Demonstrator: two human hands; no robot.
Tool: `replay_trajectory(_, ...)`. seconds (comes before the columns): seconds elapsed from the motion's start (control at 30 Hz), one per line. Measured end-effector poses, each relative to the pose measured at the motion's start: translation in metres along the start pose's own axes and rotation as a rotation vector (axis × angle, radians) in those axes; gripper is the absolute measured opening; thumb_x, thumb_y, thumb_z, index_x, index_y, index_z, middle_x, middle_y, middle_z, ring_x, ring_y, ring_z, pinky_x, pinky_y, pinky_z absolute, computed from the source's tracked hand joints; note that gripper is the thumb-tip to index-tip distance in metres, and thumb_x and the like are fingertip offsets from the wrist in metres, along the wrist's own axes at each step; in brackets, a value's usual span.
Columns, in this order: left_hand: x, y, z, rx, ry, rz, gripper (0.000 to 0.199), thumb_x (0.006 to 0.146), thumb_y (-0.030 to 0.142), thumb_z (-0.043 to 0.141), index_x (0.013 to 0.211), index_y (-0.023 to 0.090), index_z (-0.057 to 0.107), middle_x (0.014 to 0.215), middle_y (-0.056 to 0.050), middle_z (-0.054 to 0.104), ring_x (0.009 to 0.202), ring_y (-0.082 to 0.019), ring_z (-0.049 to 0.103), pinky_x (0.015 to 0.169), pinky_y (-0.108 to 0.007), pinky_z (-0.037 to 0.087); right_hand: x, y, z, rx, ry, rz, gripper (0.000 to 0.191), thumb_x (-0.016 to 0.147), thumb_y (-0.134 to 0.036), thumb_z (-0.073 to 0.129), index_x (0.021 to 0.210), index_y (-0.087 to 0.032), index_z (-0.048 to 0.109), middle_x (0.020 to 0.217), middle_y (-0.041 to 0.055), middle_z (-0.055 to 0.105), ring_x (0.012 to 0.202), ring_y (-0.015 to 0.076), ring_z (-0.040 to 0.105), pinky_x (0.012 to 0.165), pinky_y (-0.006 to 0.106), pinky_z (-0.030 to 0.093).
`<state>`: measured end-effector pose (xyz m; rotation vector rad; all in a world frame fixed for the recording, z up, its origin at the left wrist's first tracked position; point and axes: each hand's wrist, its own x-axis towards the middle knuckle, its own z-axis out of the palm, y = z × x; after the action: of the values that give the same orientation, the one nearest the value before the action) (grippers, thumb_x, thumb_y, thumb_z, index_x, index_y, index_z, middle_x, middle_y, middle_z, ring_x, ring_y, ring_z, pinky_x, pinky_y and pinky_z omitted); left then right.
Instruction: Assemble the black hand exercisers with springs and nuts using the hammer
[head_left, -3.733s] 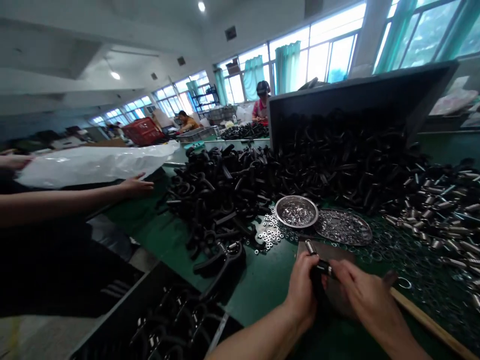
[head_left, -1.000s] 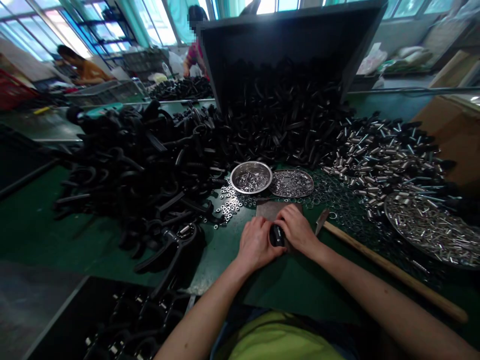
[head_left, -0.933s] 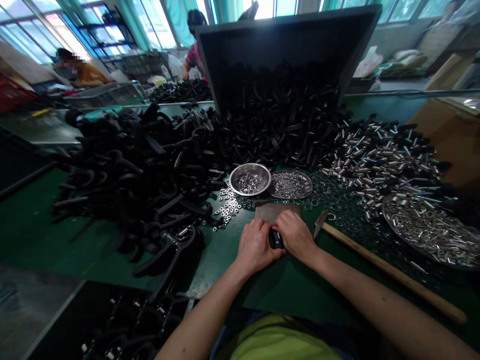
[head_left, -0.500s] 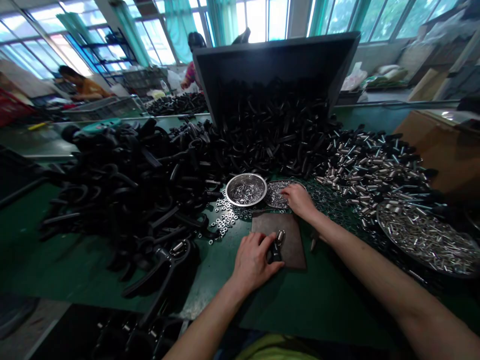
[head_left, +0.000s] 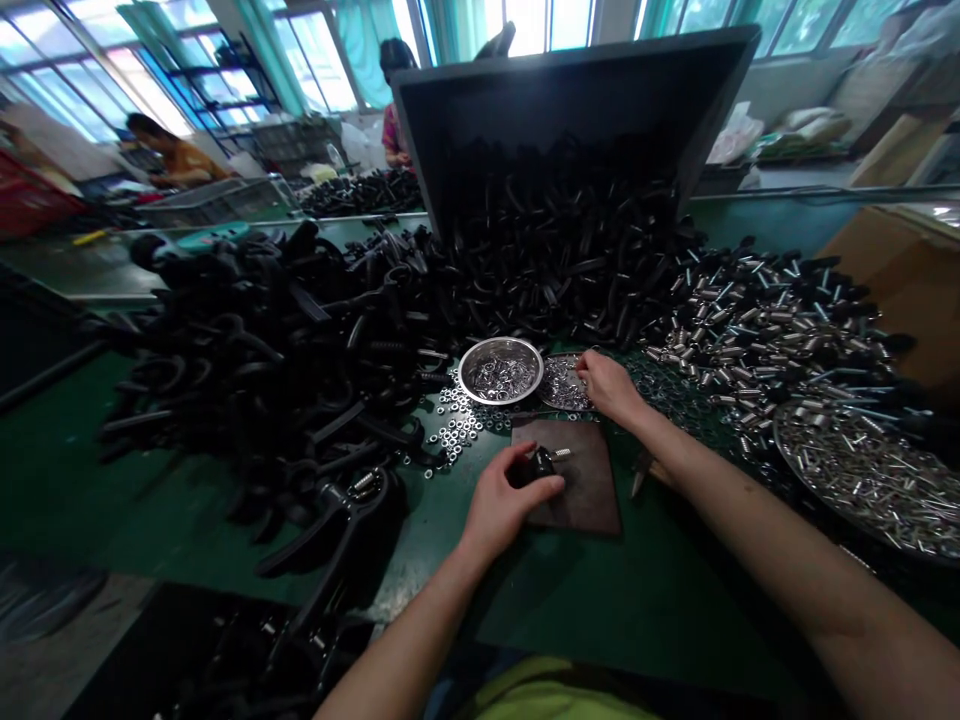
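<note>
1. Two hands in use: my left hand (head_left: 504,503) closes its fingers around a black plastic clamp part (head_left: 537,466), above a dark metal plate (head_left: 589,482).
2. My right hand (head_left: 611,388), fingers narrow, rests at a shallow steel tray (head_left: 561,384); any hold cannot be determined.

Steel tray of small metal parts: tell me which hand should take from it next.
Right, probably: the right hand is at the tray, while the left hand grips a black sprung part on the dark plate.

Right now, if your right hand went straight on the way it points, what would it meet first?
Probably the round steel tray of small silver parts just ahead of your right hand; depth is unclear.
</note>
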<state>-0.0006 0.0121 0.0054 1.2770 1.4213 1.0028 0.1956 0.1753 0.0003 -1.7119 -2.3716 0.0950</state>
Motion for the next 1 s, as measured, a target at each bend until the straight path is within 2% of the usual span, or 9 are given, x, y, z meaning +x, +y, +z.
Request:
replay_trajectory(0.07, 0.002, 0.001, -0.002, -0.355, 0.006, -0.19, 0.048, 0.068, 0.042, 0.072, 0.109, 0.018, 0.064, 0.096, -0.006, 0.066, 0.087, -0.02, 0.061, 0.078, -0.031, 0.049, -0.008, 0.0, -0.003, 0.011, 0.003, -0.022, 0.025, 0.088, -0.011, 0.039, 0.104, -0.013, 0.058, 0.101, 0.012, 0.063, 0.097, 0.0212, 0.055, 0.086, 0.031, 0.039)
replay_trajectory(0.17, 0.002, 0.002, -0.002, -0.755, 0.03, -0.379, 0.036, 0.073, 0.04, 0.068, 0.098, 0.014, 0.065, 0.081, -0.005, 0.065, 0.07, -0.014, 0.062, 0.066, -0.026, 0.053, -0.014, 0.001, -0.004, 0.005, -0.032, -0.057, 0.02, 0.086, -0.015, 0.047, 0.098, -0.015, 0.063, 0.1, 0.0103, 0.064, 0.101, 0.0207, 0.054, 0.089, 0.03, 0.038)
replay_trajectory(0.27, -0.002, 0.006, -0.002, -0.964, 0.065, -0.522, 0.027, 0.077, 0.037, 0.065, 0.087, 0.012, 0.063, 0.072, -0.003, 0.063, 0.059, -0.011, 0.06, 0.062, -0.025, 0.054, -0.011, 0.003, 0.0, -0.025, -0.092, -0.063, 0.016, 0.081, -0.017, 0.056, 0.093, -0.015, 0.068, 0.098, 0.0113, 0.066, 0.101, 0.0222, 0.055, 0.088, 0.03, 0.038)
replay_trajectory(0.33, -0.004, 0.01, -0.003, -1.055, 0.057, -0.567, 0.026, 0.08, 0.037, 0.062, 0.085, 0.011, 0.061, 0.071, -0.004, 0.062, 0.057, -0.011, 0.06, 0.062, -0.026, 0.055, -0.006, 0.004, 0.003, -0.048, -0.119, -0.043, 0.014, 0.079, -0.017, 0.059, 0.088, -0.014, 0.069, 0.096, 0.013, 0.067, 0.099, 0.0234, 0.057, 0.085, 0.03, 0.04)
replay_trajectory(0.5, -0.008, 0.016, -0.008, -1.161, -0.004, -0.597, 0.031, 0.085, 0.04, 0.055, 0.085, 0.009, 0.06, 0.071, -0.005, 0.062, 0.057, -0.012, 0.061, 0.064, -0.03, 0.057, 0.002, 0.003, 0.007, -0.07, -0.144, -0.001, 0.015, 0.08, -0.019, 0.056, 0.086, -0.015, 0.069, 0.096, 0.0126, 0.068, 0.096, 0.0234, 0.06, 0.08, 0.029, 0.042)
replay_trajectory(0.73, -0.006, 0.014, -0.007, -1.173, -0.018, -0.596, 0.032, 0.084, 0.04, 0.057, 0.09, 0.009, 0.06, 0.072, -0.006, 0.063, 0.057, -0.013, 0.061, 0.063, -0.03, 0.057, -0.004, 0.006, -0.001, -0.089, -0.095, 0.069, 0.027, 0.085, -0.013, 0.047, 0.106, -0.007, 0.062, 0.105, 0.0201, 0.064, 0.102, 0.0256, 0.056, 0.085, 0.032, 0.041)
replay_trajectory(0.9, -0.005, 0.016, -0.003, -1.156, -0.014, -0.613, 0.03, 0.085, 0.04, 0.055, 0.088, 0.01, 0.06, 0.072, -0.005, 0.063, 0.055, -0.012, 0.061, 0.061, -0.029, 0.056, 0.0, -0.004, 0.002, -0.045, -0.129, 0.06, 0.023, 0.084, -0.032, 0.055, 0.096, -0.019, 0.068, 0.103, 0.0104, 0.066, 0.101, 0.0227, 0.057, 0.084, 0.03, 0.043)
replay_trajectory(1.0, -0.005, 0.018, -0.003, -1.147, -0.008, -0.615, 0.03, 0.085, 0.04, 0.055, 0.088, 0.01, 0.06, 0.072, -0.005, 0.062, 0.055, -0.012, 0.06, 0.059, -0.028, 0.056, 0.003, -0.009, 0.006, -0.021, -0.13, 0.08, 0.016, 0.08, -0.024, 0.057, 0.087, -0.019, 0.071, 0.101, 0.011, 0.067, 0.1, 0.0235, 0.058, 0.079, 0.029, 0.044)
